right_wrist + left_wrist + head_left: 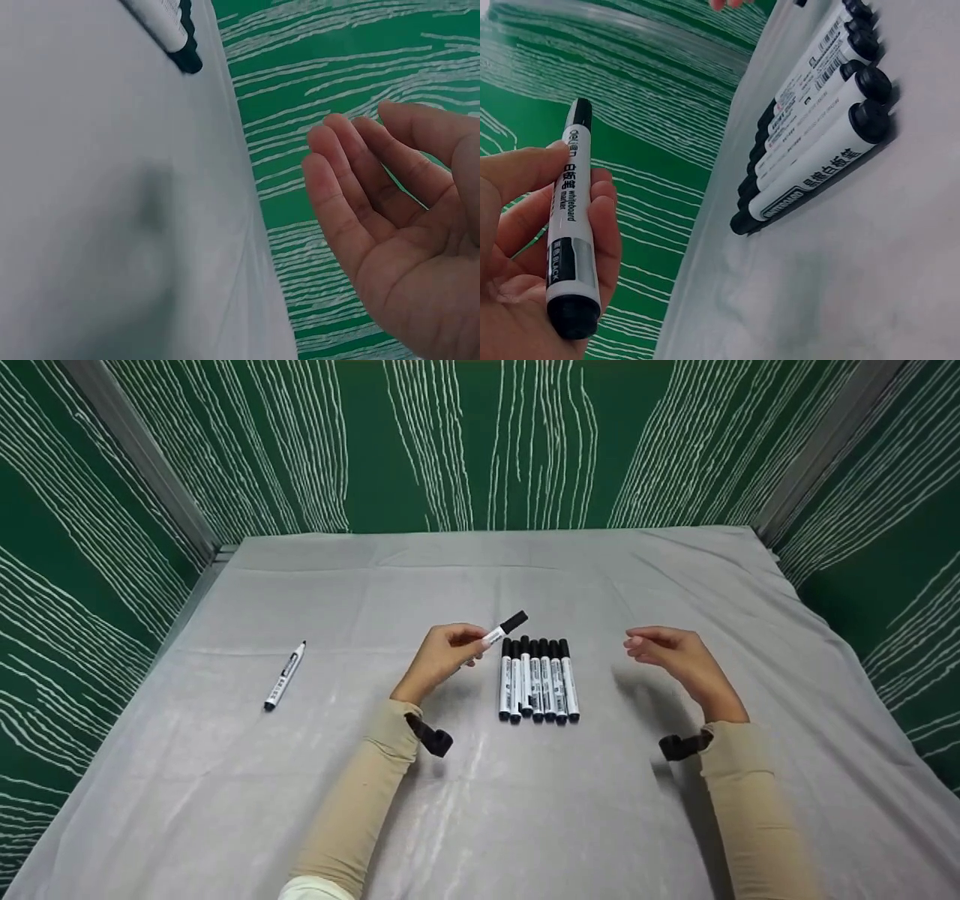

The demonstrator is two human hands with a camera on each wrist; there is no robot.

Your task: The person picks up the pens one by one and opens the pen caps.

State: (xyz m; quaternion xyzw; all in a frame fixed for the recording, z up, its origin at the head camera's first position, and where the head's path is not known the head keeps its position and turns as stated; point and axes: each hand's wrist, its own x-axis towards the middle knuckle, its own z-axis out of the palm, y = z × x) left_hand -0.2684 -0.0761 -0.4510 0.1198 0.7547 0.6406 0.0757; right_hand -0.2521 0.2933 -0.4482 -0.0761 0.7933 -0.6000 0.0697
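My left hand pinches a capped whiteboard marker between thumb and fingers, at the upper left of a row of similar markers. In the left wrist view, the held marker has a white barrel with black lettering and black ends. The row lies side by side on the cloth, black caps pointing away from me. To the right of the row, my right hand hovers with loosely bent fingers and nothing in them. The right wrist view shows its bare palm.
A lone white marker lies slantwise on the left part of the grey cloth, a thin dark tip at its far end. Green walls with white lines enclose the back and both sides. The cloth has shallow creases.
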